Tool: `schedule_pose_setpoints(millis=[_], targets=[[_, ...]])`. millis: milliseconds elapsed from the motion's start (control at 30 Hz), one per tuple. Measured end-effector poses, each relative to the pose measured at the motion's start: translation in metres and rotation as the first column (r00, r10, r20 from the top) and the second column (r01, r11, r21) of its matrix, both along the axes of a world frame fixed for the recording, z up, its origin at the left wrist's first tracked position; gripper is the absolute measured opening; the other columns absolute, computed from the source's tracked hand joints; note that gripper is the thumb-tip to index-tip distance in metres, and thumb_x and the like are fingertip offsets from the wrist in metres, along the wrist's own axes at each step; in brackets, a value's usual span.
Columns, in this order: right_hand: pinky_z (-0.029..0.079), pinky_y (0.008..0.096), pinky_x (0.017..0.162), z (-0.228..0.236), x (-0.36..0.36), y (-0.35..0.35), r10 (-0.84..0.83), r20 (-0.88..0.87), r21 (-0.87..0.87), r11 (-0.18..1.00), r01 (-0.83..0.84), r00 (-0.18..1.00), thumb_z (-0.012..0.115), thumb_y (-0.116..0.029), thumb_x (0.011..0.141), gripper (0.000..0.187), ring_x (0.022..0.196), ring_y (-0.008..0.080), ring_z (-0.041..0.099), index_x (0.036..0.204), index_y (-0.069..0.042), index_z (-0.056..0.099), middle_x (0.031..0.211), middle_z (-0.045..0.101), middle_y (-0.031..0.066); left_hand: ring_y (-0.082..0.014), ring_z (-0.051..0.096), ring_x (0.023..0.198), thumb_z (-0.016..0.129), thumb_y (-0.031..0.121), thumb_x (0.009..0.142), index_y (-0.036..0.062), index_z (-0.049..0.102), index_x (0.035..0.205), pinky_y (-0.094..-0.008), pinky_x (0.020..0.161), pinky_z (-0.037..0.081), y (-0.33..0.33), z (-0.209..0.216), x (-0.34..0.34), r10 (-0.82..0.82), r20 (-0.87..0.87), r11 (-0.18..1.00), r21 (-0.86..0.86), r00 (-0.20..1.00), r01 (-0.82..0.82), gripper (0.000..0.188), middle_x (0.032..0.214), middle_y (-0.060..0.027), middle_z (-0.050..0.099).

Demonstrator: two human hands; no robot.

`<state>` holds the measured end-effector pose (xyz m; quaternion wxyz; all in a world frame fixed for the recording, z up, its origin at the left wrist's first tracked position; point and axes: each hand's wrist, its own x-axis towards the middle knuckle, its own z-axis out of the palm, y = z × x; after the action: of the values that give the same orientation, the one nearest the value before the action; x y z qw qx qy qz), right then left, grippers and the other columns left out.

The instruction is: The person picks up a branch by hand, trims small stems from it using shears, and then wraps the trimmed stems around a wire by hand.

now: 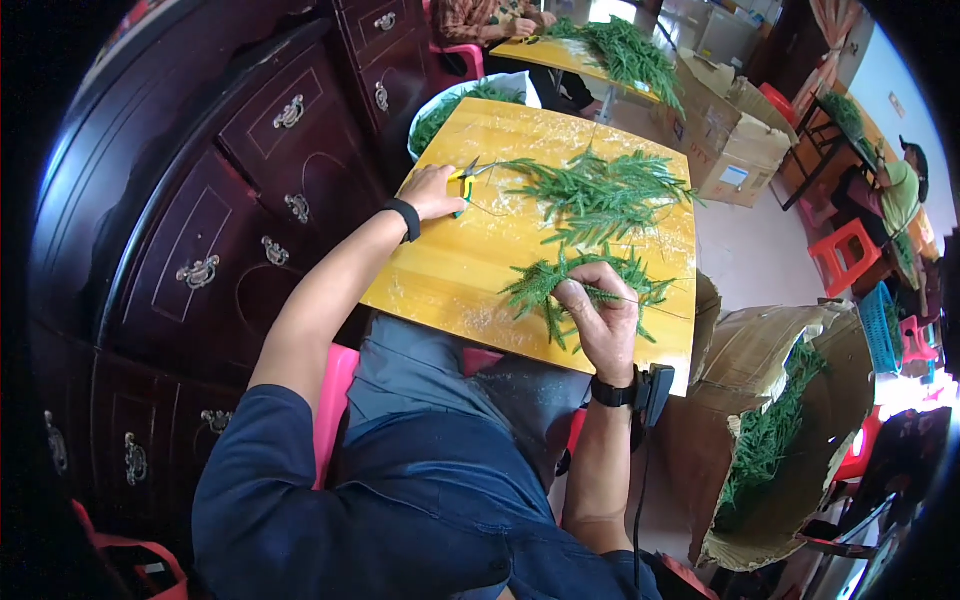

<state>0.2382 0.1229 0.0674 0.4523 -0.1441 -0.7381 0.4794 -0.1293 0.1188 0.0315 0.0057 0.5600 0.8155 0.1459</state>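
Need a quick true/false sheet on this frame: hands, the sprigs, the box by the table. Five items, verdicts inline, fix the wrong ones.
1. The left hand holds a yellow-handled tool. True.
2. The larger sprig pile lies farther across the yellow table than the right hand. True.
3. The right hand is empty. False: it pinches green sprigs between thumb and fingers.
4. A black band is worn on each wrist. True.
5. The cardboard box nearest the person is closed. False: it stands open, with greenery inside.
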Motion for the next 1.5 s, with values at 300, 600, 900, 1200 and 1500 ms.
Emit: schedule_pose_setpoints(millis=[300, 600, 900, 1200, 1500], targets=[[0.049, 0.0249, 0.068, -0.005, -0.002, 0.004, -0.124, 0.000, -0.006, 0.992, 0.124, 0.992, 0.067, -0.003, 0.090, 0.006, 0.072, 0.0089, 0.060, 0.087, 0.001, 0.063, 0.079, 0.065, 0.0035, -0.0378, 0.064, 0.106, 0.073, 0.046, 0.070, -0.0025, 0.063, 0.114, -0.0433, 0.092, 0.051, 0.037, 0.026, 0.013, -0.003, -0.010, 0.929, -0.370, 1.000, -0.001, 0.066, 0.113, -0.0241, 0.066], [0.046, 0.0253, 0.064, 0.007, 0.001, -0.001, -0.227, -0.141, 0.138, 0.959, 0.246, 0.964, 0.069, -0.002, 0.088, 0.006, 0.068, 0.0101, 0.058, 0.088, 0.001, 0.063, 0.077, 0.063, 0.0043, -0.0365, 0.069, 0.093, 0.064, 0.025, 0.076, 0.0019, 0.071, 0.100, -0.0458, 0.079, 0.055, 0.017, 0.009, 0.028, 0.078, -0.223, 0.978, -0.174, 0.972, -0.118, 0.034, 0.098, -0.0204, 0.072], [0.046, 0.0269, 0.062, 0.022, 0.001, -0.011, -0.224, -0.190, 0.252, 0.930, 0.268, 0.956, 0.070, -0.001, 0.086, 0.006, 0.065, 0.0144, 0.058, 0.088, 0.000, 0.064, 0.076, 0.064, 0.0071, -0.0306, 0.068, 0.079, 0.062, 0.020, 0.078, -0.0006, 0.066, 0.091, -0.0405, 0.064, 0.055, -0.018, 0.031, 0.021, 0.071, -0.055, 0.943, -0.322, 0.996, -0.085, 0.025, 0.083, -0.0176, 0.069], [0.048, 0.0287, 0.063, 0.026, -0.004, -0.015, -0.223, -0.177, 0.281, 0.922, 0.266, 0.959, 0.071, 0.001, 0.083, 0.009, 0.068, 0.0186, 0.061, 0.088, 0.000, 0.064, 0.078, 0.065, 0.0104, -0.0124, 0.062, 0.079, 0.060, 0.014, 0.080, 0.0022, 0.057, 0.102, -0.0268, 0.054, 0.052, -0.102, 0.069, 0.012, 0.184, 0.716, 0.933, -0.343, 0.673, 0.110, 0.025, 0.093, -0.0047, 0.062], [0.051, 0.0311, 0.068, 0.035, -0.005, -0.024, -0.157, -0.227, 0.391, 0.889, 0.238, 0.961, 0.072, 0.007, 0.078, 0.015, 0.074, 0.0232, 0.065, 0.091, 0.000, 0.066, 0.082, 0.068, 0.0123, -0.0103, 0.059, 0.087, 0.054, 0.004, 0.083, -0.0020, 0.048, 0.136, -0.0236, 0.071, 0.051, -0.170, 0.152, 0.141, -0.171, 0.919, 0.814, -0.071, 0.356, 0.576, 0.054, 0.107, -0.0058, 0.063]])
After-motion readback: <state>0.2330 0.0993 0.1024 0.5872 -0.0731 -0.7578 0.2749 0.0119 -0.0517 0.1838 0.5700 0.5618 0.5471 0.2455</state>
